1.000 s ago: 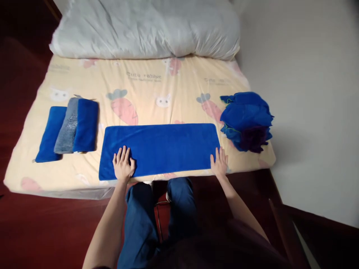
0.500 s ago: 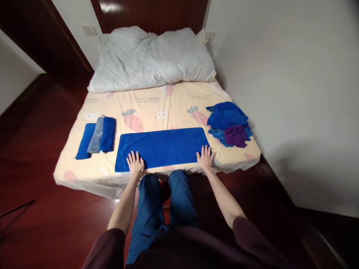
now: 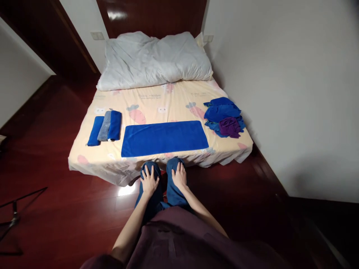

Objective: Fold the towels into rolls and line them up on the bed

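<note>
My left hand (image 3: pixel 149 182) lies with fingers spread on the left knee of my blue trousers (image 3: pixel 175 192). On the other knee rests my right hand (image 3: pixel 179 176), fingers stretched out, holding nothing. Just beyond the knees a blue towel (image 3: pixel 165 138) is laid flat near the front edge of the bed. Left of it are rolled or folded towels, a blue one (image 3: pixel 95 130), a grey one (image 3: pixel 104 128) and another blue one (image 3: pixel 114 126). To the right is a loose heap of blue cloths (image 3: pixel 223 112) with a crumpled purple cloth (image 3: pixel 230 127) at its near side.
The bed (image 3: pixel 165 104) has a pale sheet with carrot prints. A large whitish quilt or pillow (image 3: pixel 157 61) lies against the dark headboard (image 3: pixel 151 16). A wall (image 3: pixel 275 93) runs along the right. Black stand legs (image 3: pixel 14 215) are on the floor at left.
Both hands have left the near edge of the flat blue towel and moved back and inward onto my knees. The towels look unmoved; the camera view has shifted slightly.
</note>
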A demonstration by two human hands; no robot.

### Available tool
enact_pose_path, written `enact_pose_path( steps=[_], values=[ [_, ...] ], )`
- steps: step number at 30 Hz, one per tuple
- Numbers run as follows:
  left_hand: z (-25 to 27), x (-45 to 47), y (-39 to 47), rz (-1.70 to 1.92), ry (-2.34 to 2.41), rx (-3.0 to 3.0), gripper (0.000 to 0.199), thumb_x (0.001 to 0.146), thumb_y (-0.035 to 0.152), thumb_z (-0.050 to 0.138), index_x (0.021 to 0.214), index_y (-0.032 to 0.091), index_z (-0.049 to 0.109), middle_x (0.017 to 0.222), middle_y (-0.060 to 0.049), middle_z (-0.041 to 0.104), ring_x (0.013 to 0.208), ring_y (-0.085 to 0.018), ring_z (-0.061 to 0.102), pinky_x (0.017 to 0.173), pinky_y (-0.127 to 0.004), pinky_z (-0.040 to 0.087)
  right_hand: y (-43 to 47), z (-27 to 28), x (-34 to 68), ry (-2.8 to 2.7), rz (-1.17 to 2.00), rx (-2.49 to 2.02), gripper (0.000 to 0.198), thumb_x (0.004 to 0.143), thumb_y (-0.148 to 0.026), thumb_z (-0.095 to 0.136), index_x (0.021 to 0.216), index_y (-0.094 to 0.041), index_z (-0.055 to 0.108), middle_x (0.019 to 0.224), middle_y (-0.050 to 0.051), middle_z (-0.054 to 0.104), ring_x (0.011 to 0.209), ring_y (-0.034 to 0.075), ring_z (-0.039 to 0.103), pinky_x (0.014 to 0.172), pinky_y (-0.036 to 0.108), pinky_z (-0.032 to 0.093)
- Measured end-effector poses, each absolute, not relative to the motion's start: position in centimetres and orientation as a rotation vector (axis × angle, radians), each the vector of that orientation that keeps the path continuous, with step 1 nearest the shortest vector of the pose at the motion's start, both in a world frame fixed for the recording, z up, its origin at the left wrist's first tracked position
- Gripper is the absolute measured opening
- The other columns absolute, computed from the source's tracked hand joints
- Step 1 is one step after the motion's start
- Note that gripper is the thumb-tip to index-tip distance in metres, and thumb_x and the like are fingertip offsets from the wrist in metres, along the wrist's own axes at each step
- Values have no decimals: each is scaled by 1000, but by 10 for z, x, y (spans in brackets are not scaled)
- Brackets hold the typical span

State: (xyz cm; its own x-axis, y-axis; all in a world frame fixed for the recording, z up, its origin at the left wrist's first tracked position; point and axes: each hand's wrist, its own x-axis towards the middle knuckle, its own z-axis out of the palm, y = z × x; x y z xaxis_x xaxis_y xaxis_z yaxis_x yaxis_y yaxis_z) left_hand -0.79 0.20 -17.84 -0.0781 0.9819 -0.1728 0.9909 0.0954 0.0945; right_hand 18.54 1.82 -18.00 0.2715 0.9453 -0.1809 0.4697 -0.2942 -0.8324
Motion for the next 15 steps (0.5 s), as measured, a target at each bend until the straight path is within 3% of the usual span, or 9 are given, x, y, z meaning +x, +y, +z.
enact_pose_path(
  steps=[2,4,7,9,11,15],
  values=[
    [-180,-9,8,-59,2188,1977,77,98,50,49,166,24,24,172,-20,11,152,-47,26,108,-65,44,25,-177,167,-1319,901,-1754,56,89,-32,63,143,-16,60,167,10,37,161,32,15,131,52,8],
    [-182,-9,8,-48,2197,1977,77,98,50,49,166,24,24,172,-21,11,152,-47,27,108,-65,44,30,-180,147,-1325,995,-1586,42,87,-29,67,129,-22,70,151,9,58,156,29,29,132,51,11],
    [-182,-8,3,-45,2198,1984,76,98,49,49,166,25,24,172,-20,11,151,-47,28,108,-64,44,41,-188,123,-1151,1313,-1369,36,85,-32,71,119,-22,73,111,8,79,116,28,70,120,52,39],
    [-181,-8,1,-31,2204,1982,76,98,49,49,166,25,24,173,-19,12,151,-46,29,108,-63,44,51,-194,114,-922,1485,-1258,43,85,-37,70,124,-19,68,99,7,80,87,24,76,102,48,55],
    [-179,-10,1,-12,2210,1970,76,98,49,50,166,26,24,172,-19,12,150,-45,30,109,-62,44,60,-196,109,-673,1565,-1140,49,85,-39,70,129,-17,62,101,8,80,78,21,76,89,42,61],
    [-180,-13,3,7,2216,1935,76,97,50,50,165,26,25,172,-18,14,150,-44,31,110,-62,42,73,-195,112,-333,1631,-946,49,88,-38,67,133,-24,56,119,8,76,93,19,76,87,37,61]
  ],
)
